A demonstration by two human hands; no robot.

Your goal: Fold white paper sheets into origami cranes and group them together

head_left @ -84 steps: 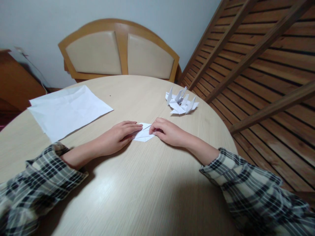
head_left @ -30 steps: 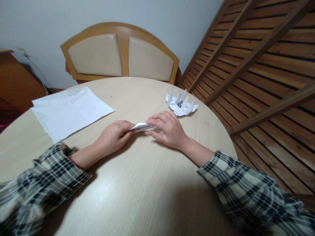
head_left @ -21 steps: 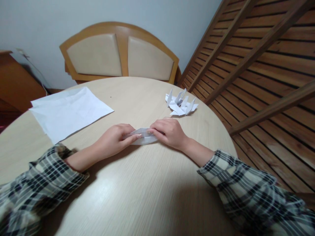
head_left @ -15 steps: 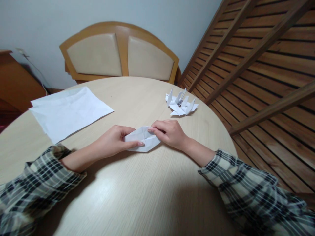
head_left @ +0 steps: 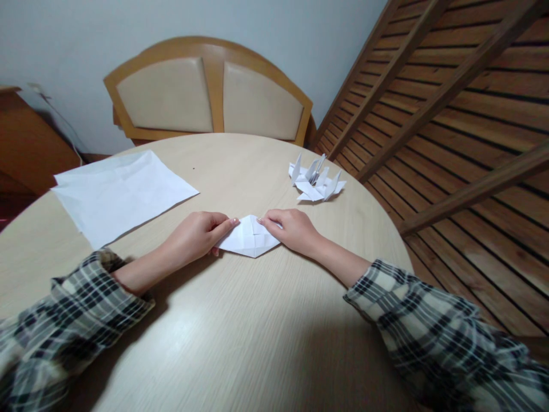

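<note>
A folded sheet of white paper (head_left: 252, 239), roughly diamond-shaped with crease lines across it, is held low over the table between both hands. My left hand (head_left: 198, 232) pinches its left side, thumb on top near the upper edge and fingers partly hidden beneath. On the other side, my right hand (head_left: 292, 230) grips the upper right edge with thumb and curled index finger. The two thumb tips sit close together near the paper's top point.
Folded paper cranes (head_left: 316, 182) stand in a cluster at the far right of the round table (head_left: 240, 332). Flat white sheets (head_left: 124, 194) lie at the left. Beyond the table is a chair back (head_left: 218, 91), and a slatted wooden partition (head_left: 463, 126) rises at the right.
My left thumb has moved from the paper's lower middle up to its upper edge. The paper now lies flatter, its top point showing between the hands. My right hand has barely moved.
</note>
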